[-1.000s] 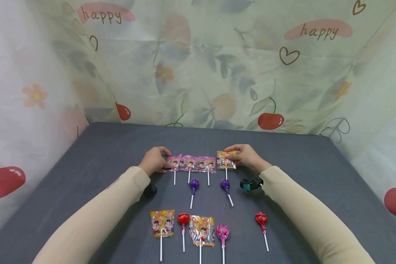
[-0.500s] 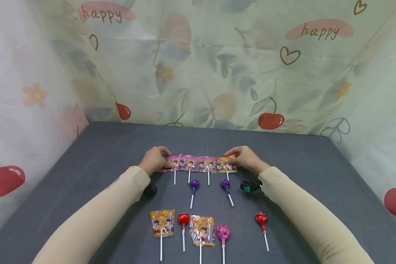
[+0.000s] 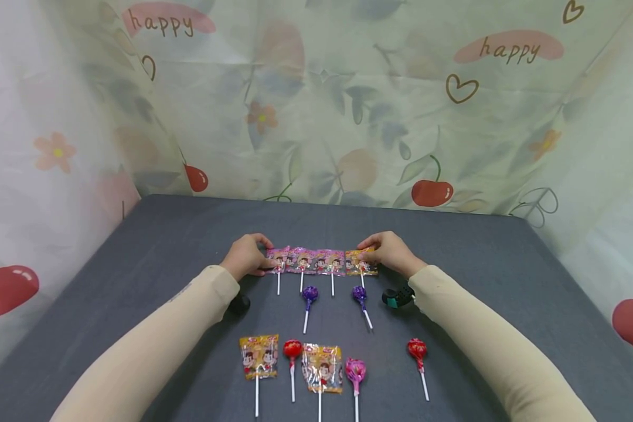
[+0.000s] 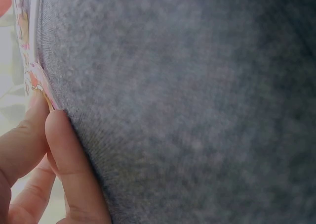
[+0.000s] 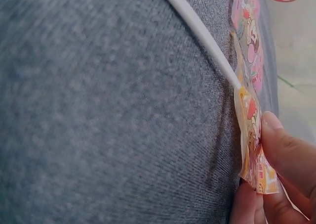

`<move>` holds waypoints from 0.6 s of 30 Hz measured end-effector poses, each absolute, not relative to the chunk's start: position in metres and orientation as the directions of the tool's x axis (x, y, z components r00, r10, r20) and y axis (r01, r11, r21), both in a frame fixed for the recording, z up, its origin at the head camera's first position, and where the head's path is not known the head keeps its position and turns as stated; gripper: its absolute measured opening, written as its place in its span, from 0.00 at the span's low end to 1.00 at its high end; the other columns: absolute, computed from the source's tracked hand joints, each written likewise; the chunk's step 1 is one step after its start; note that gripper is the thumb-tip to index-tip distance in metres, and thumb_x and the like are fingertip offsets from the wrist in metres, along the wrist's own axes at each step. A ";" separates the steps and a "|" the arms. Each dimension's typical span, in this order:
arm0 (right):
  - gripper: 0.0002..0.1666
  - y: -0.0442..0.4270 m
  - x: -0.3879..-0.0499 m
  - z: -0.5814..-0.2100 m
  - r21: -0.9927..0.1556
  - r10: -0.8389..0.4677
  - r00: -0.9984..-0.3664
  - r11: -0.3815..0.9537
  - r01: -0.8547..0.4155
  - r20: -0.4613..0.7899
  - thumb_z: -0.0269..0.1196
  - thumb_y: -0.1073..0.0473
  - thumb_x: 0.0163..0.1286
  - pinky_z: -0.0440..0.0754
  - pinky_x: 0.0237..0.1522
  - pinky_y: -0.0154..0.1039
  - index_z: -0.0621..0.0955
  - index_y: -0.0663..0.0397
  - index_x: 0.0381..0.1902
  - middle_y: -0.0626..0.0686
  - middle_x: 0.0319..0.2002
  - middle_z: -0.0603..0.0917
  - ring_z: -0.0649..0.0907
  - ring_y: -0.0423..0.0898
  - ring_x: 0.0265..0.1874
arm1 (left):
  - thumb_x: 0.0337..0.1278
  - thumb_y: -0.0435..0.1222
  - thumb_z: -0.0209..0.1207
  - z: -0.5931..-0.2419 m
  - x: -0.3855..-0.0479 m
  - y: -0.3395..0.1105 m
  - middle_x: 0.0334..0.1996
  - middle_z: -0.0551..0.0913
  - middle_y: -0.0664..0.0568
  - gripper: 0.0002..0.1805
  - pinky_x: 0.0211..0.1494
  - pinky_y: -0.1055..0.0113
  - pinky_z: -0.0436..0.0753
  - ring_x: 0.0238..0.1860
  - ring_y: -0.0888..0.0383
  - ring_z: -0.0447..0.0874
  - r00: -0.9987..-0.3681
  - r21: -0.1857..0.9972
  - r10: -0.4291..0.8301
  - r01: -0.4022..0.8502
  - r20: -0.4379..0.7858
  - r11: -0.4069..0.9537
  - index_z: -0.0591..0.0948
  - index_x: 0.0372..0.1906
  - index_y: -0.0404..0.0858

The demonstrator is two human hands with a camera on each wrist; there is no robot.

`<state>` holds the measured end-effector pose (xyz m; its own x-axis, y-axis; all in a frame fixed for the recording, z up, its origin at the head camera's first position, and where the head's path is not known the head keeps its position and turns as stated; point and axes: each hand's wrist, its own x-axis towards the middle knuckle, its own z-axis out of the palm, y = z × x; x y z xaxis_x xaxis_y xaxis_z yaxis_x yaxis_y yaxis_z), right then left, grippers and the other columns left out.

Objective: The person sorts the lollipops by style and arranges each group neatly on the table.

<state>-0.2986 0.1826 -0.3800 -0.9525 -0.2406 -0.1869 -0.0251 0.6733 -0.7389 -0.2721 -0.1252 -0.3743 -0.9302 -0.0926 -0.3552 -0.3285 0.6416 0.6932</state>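
Observation:
Three pink-wrapped lollipops lie side by side in a row, the middle one [image 3: 302,260] between its neighbours. At the row's left end my left hand [image 3: 247,256] pinches the edge of the leftmost pink wrapper [image 3: 278,258]; the left wrist view shows thumb and finger on that wrapper's corner [image 4: 37,80]. A yellow-wrapped lollipop [image 3: 360,264] adjoins the row's right end, its stick towards me. My right hand [image 3: 392,253] holds its right edge, and in the right wrist view the thumb lies on the yellow wrapper [image 5: 252,130], with other fingers at its edge.
Two purple lollipops [image 3: 309,295] [image 3: 359,295] lie just in front of the row. Nearer are two yellow-wrapped ones [image 3: 259,356] [image 3: 322,369], two red ones [image 3: 292,349] [image 3: 417,348] and a pink one [image 3: 356,370]. A patterned cloth [image 3: 322,117] hangs behind the grey table [image 3: 190,223].
My right hand has lowered the yellow-wrapped lollipop slightly towards me, level with the pink row. The left hand has stayed at the row's left end.

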 end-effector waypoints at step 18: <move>0.16 0.181 -0.297 -0.380 -0.708 -0.213 -0.964 0.705 -0.038 -0.161 0.68 0.58 0.64 0.79 0.40 0.38 0.84 0.61 0.47 0.58 0.43 0.85 0.79 0.46 0.36 | 0.53 0.31 0.68 -0.372 -0.271 -0.125 0.50 0.72 0.37 0.23 0.25 0.72 0.82 0.21 0.60 0.74 -0.931 0.706 -0.078 -0.322 -0.356 0.631 0.76 0.55 0.39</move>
<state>-0.2966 0.1811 -0.3800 -0.9635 -0.2135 -0.1614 -0.0377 0.7054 -0.7078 -0.2711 -0.1252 -0.3722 -0.9314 -0.0775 -0.3555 -0.3219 0.6314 0.7056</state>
